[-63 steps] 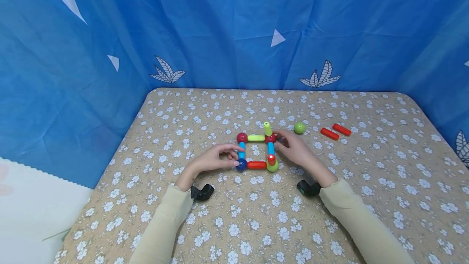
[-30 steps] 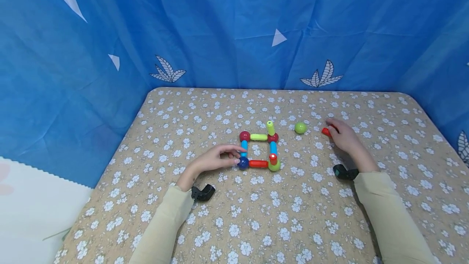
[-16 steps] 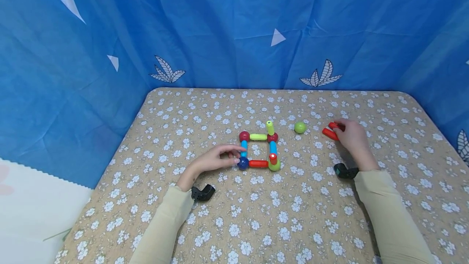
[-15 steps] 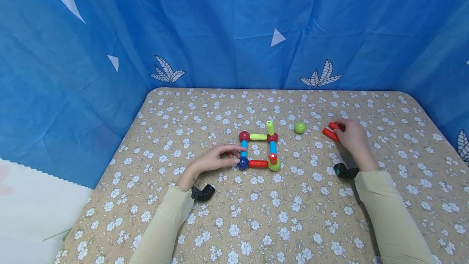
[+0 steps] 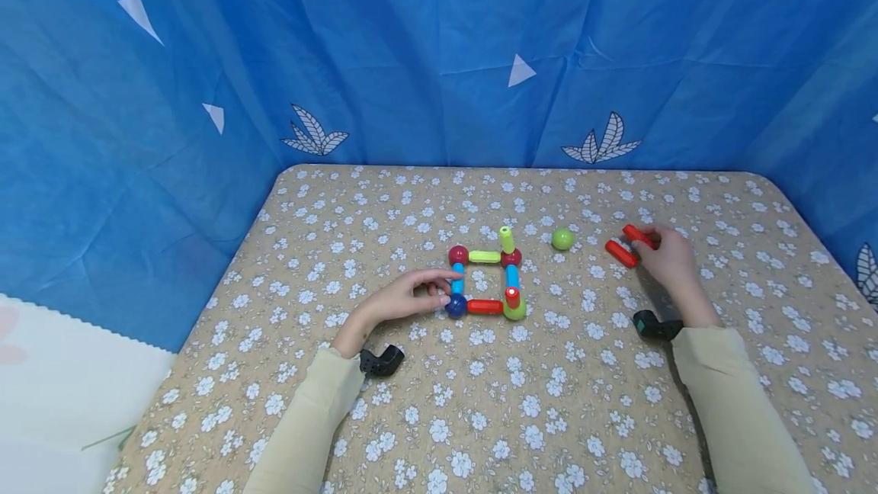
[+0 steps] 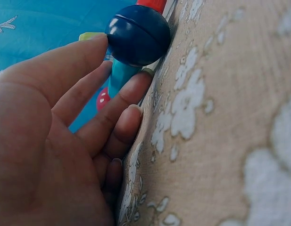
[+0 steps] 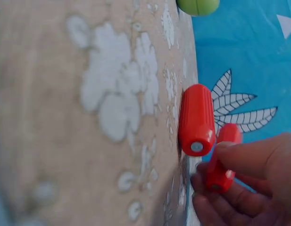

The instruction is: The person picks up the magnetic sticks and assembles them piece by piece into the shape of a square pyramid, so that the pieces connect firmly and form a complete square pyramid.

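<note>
On the flowered cloth lies a square of magnetic rods and balls, with a yellow-green rod (image 5: 506, 239) and a short-looking red rod (image 5: 511, 297) standing up from its right corners. My left hand (image 5: 405, 297) holds its near left corner. There the thumb touches the dark blue ball (image 6: 138, 35) and curved fingers reach behind the light blue rod (image 6: 121, 77). At the right, my right hand (image 5: 668, 259) pinches a red magnetic rod (image 7: 223, 162) between thumb and fingers. A second red rod (image 7: 197, 117) lies beside it on the cloth.
A loose green ball (image 5: 562, 239) rests between the square and the red rods. The square's far corners are red balls, such as the far left red ball (image 5: 458, 255); a green ball (image 5: 514, 309) forms the near right corner. A blue curtain (image 5: 439, 59) hangs behind the table.
My right hand has moved from the square's right side to the red rods. It has taken hold of the farther one and shifted slightly right. The left hand stays at the blue ball.
</note>
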A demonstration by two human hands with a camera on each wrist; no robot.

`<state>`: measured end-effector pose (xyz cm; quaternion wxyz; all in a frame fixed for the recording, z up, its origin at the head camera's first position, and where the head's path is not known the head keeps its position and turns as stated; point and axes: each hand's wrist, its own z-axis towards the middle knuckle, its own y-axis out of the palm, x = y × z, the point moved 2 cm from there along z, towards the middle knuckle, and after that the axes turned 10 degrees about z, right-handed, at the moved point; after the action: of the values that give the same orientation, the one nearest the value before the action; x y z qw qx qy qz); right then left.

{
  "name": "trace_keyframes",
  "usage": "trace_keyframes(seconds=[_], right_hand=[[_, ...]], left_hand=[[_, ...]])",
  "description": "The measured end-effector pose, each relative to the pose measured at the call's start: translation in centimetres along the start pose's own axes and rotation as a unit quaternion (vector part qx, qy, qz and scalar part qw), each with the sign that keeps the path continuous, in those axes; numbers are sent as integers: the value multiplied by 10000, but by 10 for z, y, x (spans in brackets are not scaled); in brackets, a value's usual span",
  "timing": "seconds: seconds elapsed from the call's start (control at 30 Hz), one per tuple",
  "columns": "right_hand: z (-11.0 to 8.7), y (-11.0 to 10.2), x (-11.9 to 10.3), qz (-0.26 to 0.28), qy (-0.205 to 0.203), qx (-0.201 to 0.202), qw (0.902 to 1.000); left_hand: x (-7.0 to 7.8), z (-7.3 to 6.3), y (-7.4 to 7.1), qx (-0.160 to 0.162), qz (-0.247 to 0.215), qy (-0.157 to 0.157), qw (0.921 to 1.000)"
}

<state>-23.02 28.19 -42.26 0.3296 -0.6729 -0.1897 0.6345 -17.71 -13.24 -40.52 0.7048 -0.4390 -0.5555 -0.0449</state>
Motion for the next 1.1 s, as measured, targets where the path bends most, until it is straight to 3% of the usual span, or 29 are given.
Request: trace_keyframes(seconds=[0.2,0.33,0.4,0.5,0.63,0.77,0.87,0.9,1.03,1.1], right_hand=[[-7,-4,5,928,-12,381,9950],[2,2,22,1273,-271,733,9888],[9,4,29,1411,-559,982,9835],[6,-1,17,2043,-941,1127,9678],[-25,-11,-38,3053,-1162,724,9423],[-62,-8,-90,3913,-1482,52,9082],[-86,-1,-118,4205,-1697,-465,8901],[-95,2,-128,4083,-1719,-567,8947],[-119,16,-148,3814,-1959,-1041,8974],[-129,25,-155,3800,-2075,-1330,8915]], left_hand=[[0,-1,0,20,-19,1,10000],[-1,-1,0,42,23,-14,10000],[-1,-1,-1,67,46,-14,10000],[-1,-1,-1,73,51,-10,10000],[-1,-1,0,56,27,-33,10000],[-2,-1,0,66,-1,-52,10000],[-2,0,1,77,1,-46,10000],[-2,0,1,79,4,-40,10000],[0,0,0,52,-13,-15,10000],[-1,0,0,40,-20,-21,10000]])
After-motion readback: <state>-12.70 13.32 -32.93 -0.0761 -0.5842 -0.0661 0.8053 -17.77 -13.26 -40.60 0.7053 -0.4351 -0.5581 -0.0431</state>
